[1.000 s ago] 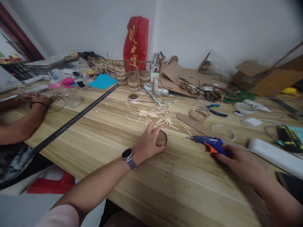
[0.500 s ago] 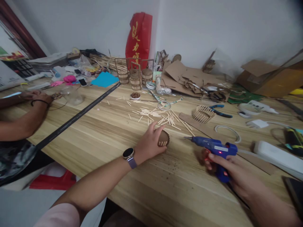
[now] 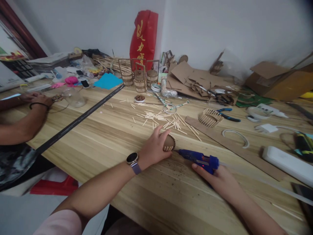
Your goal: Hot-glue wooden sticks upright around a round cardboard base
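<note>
Well in from the near edge of the wooden worktop (image 3: 110,137), the left hand (image 3: 153,148) grips a small round basket (image 3: 169,143) walled with short sticks. The right hand (image 3: 220,181) holds a blue hot-glue gun (image 3: 199,159), its nozzle at the basket's side, though whether they touch is hard to tell. Loose sticks (image 3: 154,116) lie scattered beyond. Toward the far edge, handled baskets (image 3: 140,85) stand before a red bag (image 3: 143,39); near the left end, a co-worker's hands (image 3: 40,99) are close together.

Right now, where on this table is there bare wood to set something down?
Bare tabletop lies between the black strip and left hand. Another patch, specked, lies between the forearms, below the glue gun. Crowded: around the loose sticks and by the cardboard.
</note>
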